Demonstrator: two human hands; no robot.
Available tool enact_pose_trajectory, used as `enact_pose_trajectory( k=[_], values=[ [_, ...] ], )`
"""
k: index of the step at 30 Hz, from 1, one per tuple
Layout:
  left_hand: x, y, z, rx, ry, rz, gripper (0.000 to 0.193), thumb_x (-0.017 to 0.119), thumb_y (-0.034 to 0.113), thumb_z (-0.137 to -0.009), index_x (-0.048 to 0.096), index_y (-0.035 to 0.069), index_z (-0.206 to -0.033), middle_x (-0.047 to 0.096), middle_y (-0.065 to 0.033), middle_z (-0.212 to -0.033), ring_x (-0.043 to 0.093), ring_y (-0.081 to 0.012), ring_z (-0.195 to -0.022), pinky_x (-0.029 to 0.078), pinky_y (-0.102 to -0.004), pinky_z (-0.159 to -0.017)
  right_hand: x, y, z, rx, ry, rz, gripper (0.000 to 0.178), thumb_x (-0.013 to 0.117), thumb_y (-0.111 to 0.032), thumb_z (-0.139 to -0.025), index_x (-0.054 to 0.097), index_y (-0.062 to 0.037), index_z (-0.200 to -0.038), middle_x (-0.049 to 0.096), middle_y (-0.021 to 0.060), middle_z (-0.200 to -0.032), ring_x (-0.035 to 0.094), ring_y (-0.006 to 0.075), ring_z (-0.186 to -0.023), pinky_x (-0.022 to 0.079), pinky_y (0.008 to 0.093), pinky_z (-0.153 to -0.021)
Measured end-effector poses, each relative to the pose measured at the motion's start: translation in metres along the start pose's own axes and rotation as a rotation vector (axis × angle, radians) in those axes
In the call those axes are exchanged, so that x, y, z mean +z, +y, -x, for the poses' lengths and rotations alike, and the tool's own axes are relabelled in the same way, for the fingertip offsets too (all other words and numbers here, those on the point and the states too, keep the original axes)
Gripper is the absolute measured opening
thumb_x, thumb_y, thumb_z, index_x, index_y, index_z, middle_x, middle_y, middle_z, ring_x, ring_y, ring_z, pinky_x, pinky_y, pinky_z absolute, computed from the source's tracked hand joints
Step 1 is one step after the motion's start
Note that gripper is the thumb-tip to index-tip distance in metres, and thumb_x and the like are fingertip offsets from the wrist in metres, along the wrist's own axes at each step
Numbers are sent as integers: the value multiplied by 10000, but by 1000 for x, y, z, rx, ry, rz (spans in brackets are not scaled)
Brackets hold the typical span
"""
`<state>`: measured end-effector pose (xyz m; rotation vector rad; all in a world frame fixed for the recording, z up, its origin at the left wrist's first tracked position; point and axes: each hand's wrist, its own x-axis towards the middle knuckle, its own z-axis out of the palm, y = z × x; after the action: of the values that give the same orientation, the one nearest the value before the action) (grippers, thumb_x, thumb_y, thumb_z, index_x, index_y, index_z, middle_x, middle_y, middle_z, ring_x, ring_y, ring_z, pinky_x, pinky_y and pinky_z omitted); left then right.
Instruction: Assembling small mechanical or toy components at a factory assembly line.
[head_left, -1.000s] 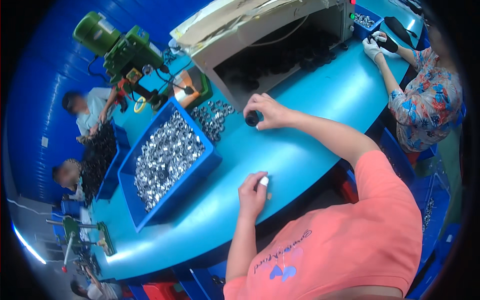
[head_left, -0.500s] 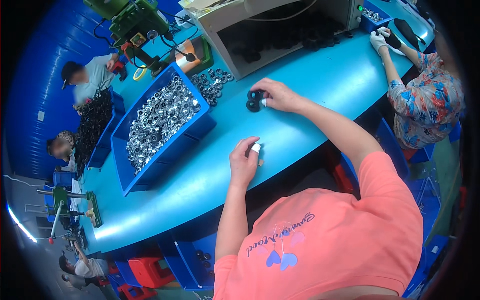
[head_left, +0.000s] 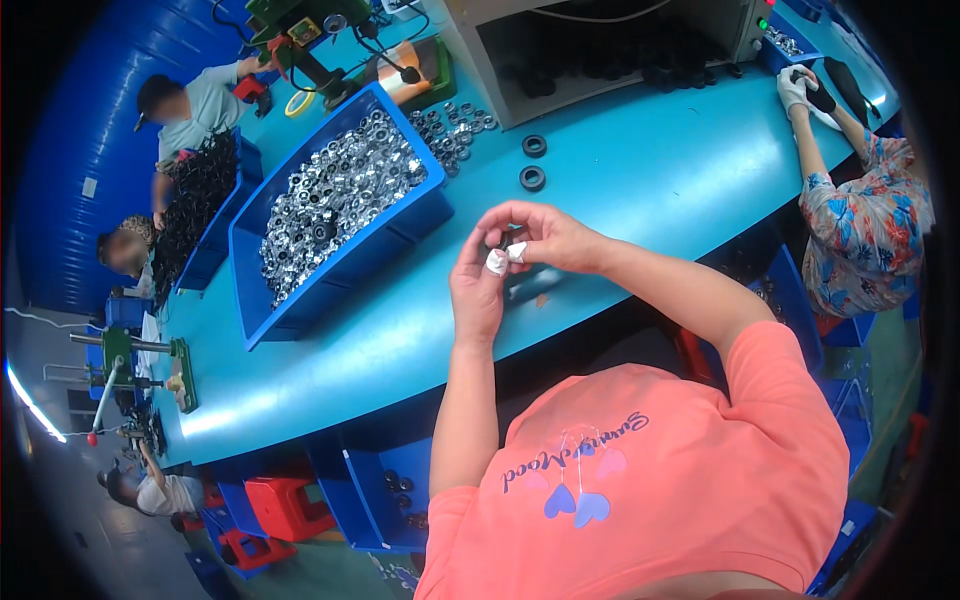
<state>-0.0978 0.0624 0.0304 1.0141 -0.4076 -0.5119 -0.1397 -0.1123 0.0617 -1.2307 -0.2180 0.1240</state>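
Note:
My left hand (head_left: 476, 290) and my right hand (head_left: 552, 238) meet over the near part of the blue table, with white wraps on their thumbs. Fingers of both close round a small dark ring-shaped part (head_left: 505, 241), mostly hidden by them. Just beyond the hands lie two black rings, a farther ring (head_left: 534, 146) and a nearer ring (head_left: 532, 179), apart from each other. To the left, a blue bin (head_left: 345, 278) is heaped with shiny metal rings (head_left: 335, 195). More loose metal rings (head_left: 452, 133) are spread beside its far corner.
A pale cabinet (head_left: 468, 58) holding dark parts stands at the back of the blue table (head_left: 650, 160). A green machine (head_left: 300, 55) is at the back left. On the right sits a co-worker in a flowered shirt (head_left: 862, 235), wearing white gloves. Red stools (head_left: 285, 505) and blue bins are below.
My right hand has come back toward me and joined my left hand, leaving two black rings on the table. Both hands now close round a dark part. The view has shifted slightly.

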Motion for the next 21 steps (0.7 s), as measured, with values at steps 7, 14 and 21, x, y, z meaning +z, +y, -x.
enact_pose_trajectory(
  k=[7,14,21],
  values=[
    [-12,14,18,133,138,-142,569,767,-78,-833,551,2,-1354,625,-110,-1266,618,-149,-1069,571,-301,-920,-56,3,-77,-19,388,953,488,679,-65,-830,631,-81,-1315,619,86,-1244,659,208,-1036,542,348,-933],
    [-15,18,36,139,160,-164,588,802,-59,-804,556,-2,-1335,644,-152,-1250,651,-167,-1048,605,-310,-885,-67,31,-134,-204,287,1545,500,703,-130,-844,639,-176,-1338,560,81,-1409,509,316,-1314,439,427,-1105],
    [-20,18,44,170,175,-247,619,810,-65,-788,551,7,-1345,636,-150,-1252,654,-174,-1025,617,-324,-857,-62,40,-137,-157,313,1483,409,741,-209,-862,667,-197,-1264,590,54,-1302,551,303,-1223,479,442,-1041]
  ],
)
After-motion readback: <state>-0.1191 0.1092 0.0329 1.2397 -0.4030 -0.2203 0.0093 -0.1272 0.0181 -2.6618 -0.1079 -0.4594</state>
